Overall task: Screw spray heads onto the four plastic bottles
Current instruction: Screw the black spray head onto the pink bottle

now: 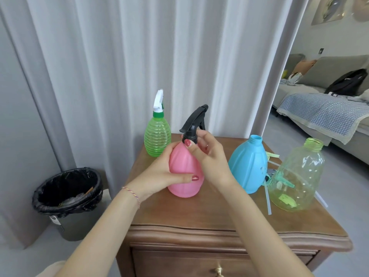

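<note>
The pink bottle (184, 170) is kept standing on the wooden cabinet (209, 216), left of the blue bottle (247, 164). It is wrapped by the left hand (159, 174) so it cannot spin. The black spray head (194, 122) is pinched at its collar by the right hand (211, 156) for twisting.

Left hand (159, 174) grips pink bottle (184, 168); right hand (209, 156) pinches black spray head (194, 121).

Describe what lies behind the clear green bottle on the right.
Through the clear green bottle show a green spray head and clear tubes; the blue bottle covers the rest.
</note>
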